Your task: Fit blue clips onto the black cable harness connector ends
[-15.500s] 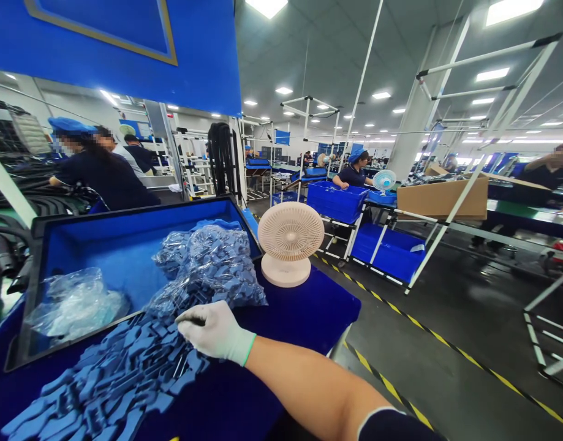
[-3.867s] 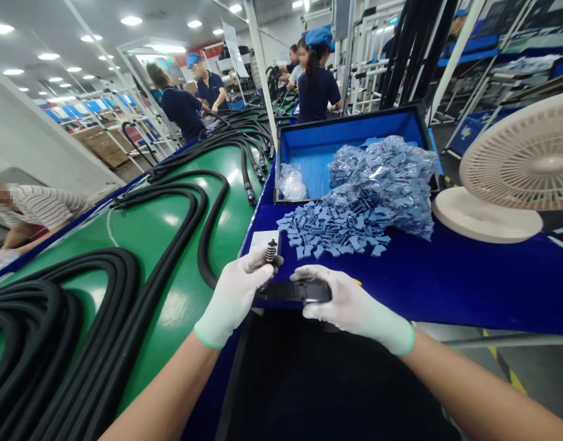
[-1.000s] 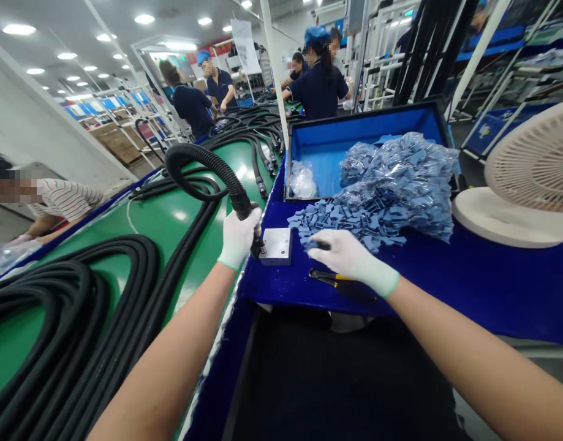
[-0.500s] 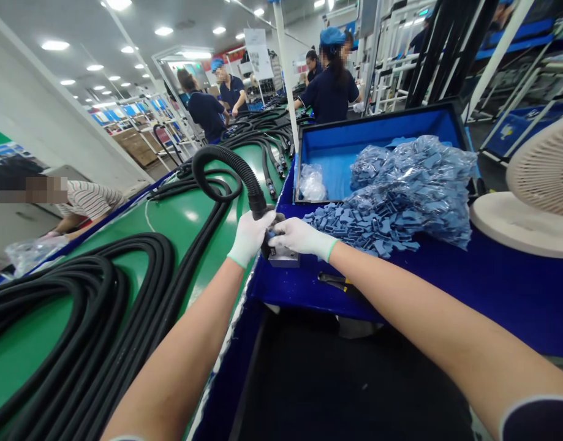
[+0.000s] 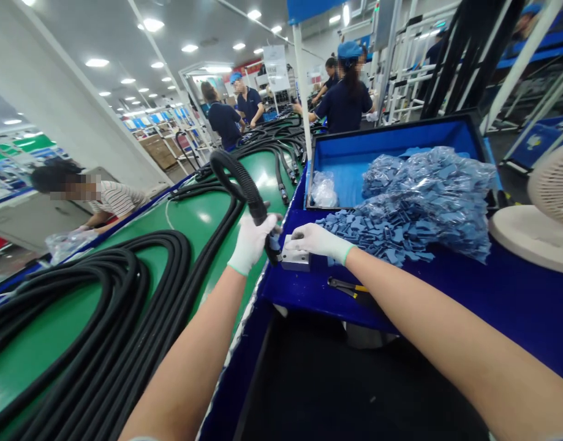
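Note:
My gloved left hand (image 5: 253,242) is wrapped round the end of a black corrugated hose (image 5: 239,177), just below its thick collar. The hose arcs up and back over the green surface, and its fitting (image 5: 272,245) points down beside a small metal block (image 5: 296,262). Over that block is my gloved right hand (image 5: 317,240), its fingers drawn together at the top. Whatever they may pinch is hidden. Loose blue plastic clips (image 5: 377,236) lie in a heap just beyond my right hand. Yellow-handled pliers (image 5: 348,286) rest near my right forearm.
Coiled black hoses (image 5: 102,275) cover the green table (image 5: 212,226) on the left. A blue bin (image 5: 350,144) and a clear bag of blue clips (image 5: 442,190) stand behind the heap, with a fan (image 5: 538,239) at right. Several people work farther off.
My right hand has come away from the hose fitting to the metal block. My left hand still grips the hose, its fitting now apart from my right hand. The view has shifted slightly.

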`<state>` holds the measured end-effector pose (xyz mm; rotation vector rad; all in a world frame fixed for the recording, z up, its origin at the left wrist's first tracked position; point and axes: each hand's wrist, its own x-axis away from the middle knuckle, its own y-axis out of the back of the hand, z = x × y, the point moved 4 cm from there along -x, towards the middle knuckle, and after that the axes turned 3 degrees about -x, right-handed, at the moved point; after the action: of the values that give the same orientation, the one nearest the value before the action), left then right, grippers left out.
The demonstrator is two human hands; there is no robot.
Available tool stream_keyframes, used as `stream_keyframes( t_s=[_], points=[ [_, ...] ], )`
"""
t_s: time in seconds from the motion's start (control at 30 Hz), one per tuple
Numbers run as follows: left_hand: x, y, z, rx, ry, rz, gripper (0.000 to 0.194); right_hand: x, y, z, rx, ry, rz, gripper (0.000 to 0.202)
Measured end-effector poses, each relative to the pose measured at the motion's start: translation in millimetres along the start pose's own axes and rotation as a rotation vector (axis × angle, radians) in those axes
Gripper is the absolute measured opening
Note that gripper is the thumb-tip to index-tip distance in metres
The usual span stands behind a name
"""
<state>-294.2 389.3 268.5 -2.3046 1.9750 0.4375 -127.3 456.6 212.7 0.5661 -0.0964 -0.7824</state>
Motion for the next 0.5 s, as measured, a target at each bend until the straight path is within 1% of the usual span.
stream_keyframes(
  t_s=[0.07,0.1,0.13,0.17,0.23,0.27,0.3,0.37,0.43,0.5],
  points=[
    [31.7,36.5,3.6,0.137,0.145,0.045,0.064,5.2,0.2,1.1,0.026,0.027,0.011,0.028],
    [53.9,56.6,8.1,0.176,0.257,0.108,0.066,7.0,-0.1,1.0,0.041,0.039,0.015,0.025],
    [79.6,78.1,13.1,0.161,0.37,0.167,0.069,8.2,-0.5,0.4,0.057,0.049,0.016,0.022],
    [107.1,100.9,17.7,0.088,0.457,0.194,0.072,8.8,-1.0,-0.6,0.071,0.058,0.015,0.019],
    [164.2,143.7,27.1,-0.162,0.661,0.234,0.078,8.4,-2.8,-3.1,0.091,0.071,0.01,0.016],
    [191.0,162.2,29.9,-0.3,0.747,0.246,0.082,7.6,-4.1,-4.5,0.106,0.072,0.008,0.017],
    [214.9,178.0,30.7,-0.444,0.796,0.253,0.084,6.5,-5.7,-6.0,0.126,0.068,0.005,0.017],
    [253.9,200.2,27.8,-0.668,0.824,0.246,0.084,4.2,-9.6,-8.6,0.183,0.051,0.009,0.018],
    [284.9,215.0,22.8,-0.895,0.835,0.144,0.069,2.3,-13.1,-10.3,0.233,0.035,0.011,0.019],
    [314.3,223.9,20.5,-1.164,0.922,0.022,0.055,1.3,-15.4,-10.9,0.251,0.024,0.012,0.02]
  ],
)
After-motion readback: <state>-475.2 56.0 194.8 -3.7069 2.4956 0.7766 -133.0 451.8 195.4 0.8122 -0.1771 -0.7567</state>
